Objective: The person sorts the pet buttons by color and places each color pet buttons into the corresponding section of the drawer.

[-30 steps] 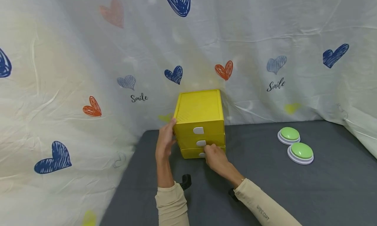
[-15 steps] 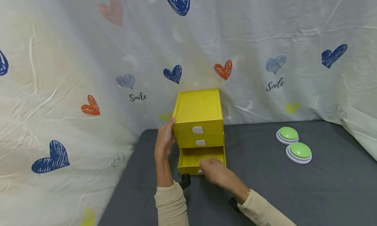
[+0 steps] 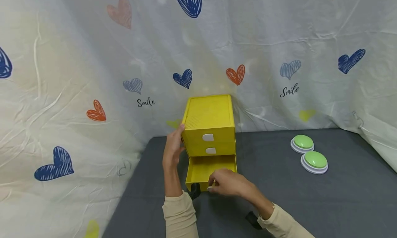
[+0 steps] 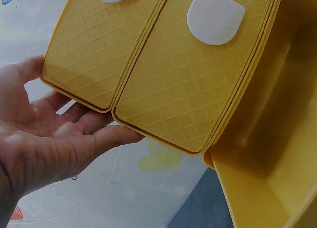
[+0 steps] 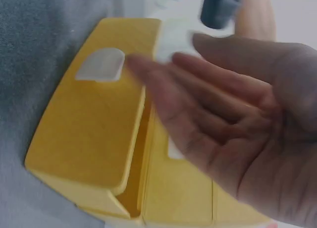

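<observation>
A yellow drawer unit (image 3: pixel 209 112) has three drawers with white tabs. Its bottom drawer (image 3: pixel 196 170) is pulled out; the upper two are closed. My left hand (image 3: pixel 172 146) rests against the unit's left side, its extended fingers (image 4: pixel 116 135) touching the side edges of the upper drawers. My right hand (image 3: pixel 229 182) is at the front of the bottom drawer. In the right wrist view, its fingers are loosely extended, the thumb stands apart, and one blurred fingertip is close beside the bottom drawer's white tab (image 5: pixel 101 65). Nothing is pinched there.
Two green push buttons (image 3: pixel 315 159) on white bases stand to the right on the dark grey table (image 3: pixel 266 151). A white curtain (image 3: pixel 260 27) printed with hearts hangs behind and to the left. Dark wrist camera mounts (image 3: pixel 194 190) stick out beside the wrists.
The bottom drawer has slid out toward me with my right hand at its tab. Lately, the right fingers have loosened from the tab. My left hand has kept its place on the side.
</observation>
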Demonstrator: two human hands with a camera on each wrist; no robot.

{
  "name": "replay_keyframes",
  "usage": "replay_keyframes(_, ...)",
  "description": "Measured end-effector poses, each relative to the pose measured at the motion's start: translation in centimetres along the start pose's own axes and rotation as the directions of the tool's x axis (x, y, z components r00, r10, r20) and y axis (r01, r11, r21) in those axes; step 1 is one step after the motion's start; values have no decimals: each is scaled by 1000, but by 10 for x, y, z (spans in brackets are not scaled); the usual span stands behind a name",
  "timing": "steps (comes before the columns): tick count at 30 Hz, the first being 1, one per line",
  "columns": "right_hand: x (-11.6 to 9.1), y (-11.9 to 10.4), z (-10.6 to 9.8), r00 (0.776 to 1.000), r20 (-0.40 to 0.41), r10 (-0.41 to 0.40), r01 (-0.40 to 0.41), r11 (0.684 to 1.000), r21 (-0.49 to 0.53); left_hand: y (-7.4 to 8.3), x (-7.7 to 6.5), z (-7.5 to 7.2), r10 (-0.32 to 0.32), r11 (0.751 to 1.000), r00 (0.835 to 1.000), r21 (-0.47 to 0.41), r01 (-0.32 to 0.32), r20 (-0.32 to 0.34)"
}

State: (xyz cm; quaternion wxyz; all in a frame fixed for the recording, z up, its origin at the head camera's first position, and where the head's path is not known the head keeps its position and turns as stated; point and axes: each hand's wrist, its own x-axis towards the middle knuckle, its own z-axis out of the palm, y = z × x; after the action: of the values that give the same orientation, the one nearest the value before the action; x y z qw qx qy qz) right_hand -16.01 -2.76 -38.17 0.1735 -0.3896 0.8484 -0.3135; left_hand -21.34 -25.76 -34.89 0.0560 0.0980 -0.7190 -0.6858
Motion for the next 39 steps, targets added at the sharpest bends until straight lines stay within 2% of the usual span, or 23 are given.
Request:
replay_keyframes(3, -12, 10, -12, 990, -140, -28, 43, 994, 101, -1, 2, 3, -2, 1000, 1000, 1, 2, 9)
replay_keyframes(5, -20, 18, -20, 965, -261, -10, 46, 990, 133, -2, 2, 3, 1, 1000, 1000, 3, -1, 10)
replay_keyframes(9, -32, 32, -32, 874, -483, 57, -8, 995, 103, -2, 2, 2, 2, 1000, 1000, 13, -2, 1)
replay_keyframes(11, -35, 39, -37, 828, -553, 89, -53, 995, 80, -1, 1, 0, 3, 1000, 1000, 18, -3, -6)
replay_keyframes(13, -39, 47, -44, 793, -596, 125, -113, 992, 58, -1, 1, 0, 5, 1000, 1000, 18, -5, -8)
replay_keyframes(15, -44, 57, -53, 775, -612, 157, -168, 985, 40, -1, 2, 0, 9, 1000, 1000, 15, -9, -2)
replay_keyframes(18, -52, 77, -67, 760, -616, 204, -253, 967, 8, -2, 3, 1, 14, 1000, 1000, 7, -14, 7)
replay_keyframes(26, -66, 144, -102, 744, -600, 295, -415, 907, -68, -2, 3, -2, 9, 1000, 1000, 25, -9, 8)
replay_keyframes(33, -78, 187, -112, 711, -574, 406, -553, 827, -98, -2, 2, -3, 11, 1000, 1000, 9, -11, -4)
replay_keyframes(39, -85, 208, -119, 681, -524, 512, -631, 773, -65, -4, 2, -3, 21, 1000, 1000, 9, -21, 2)
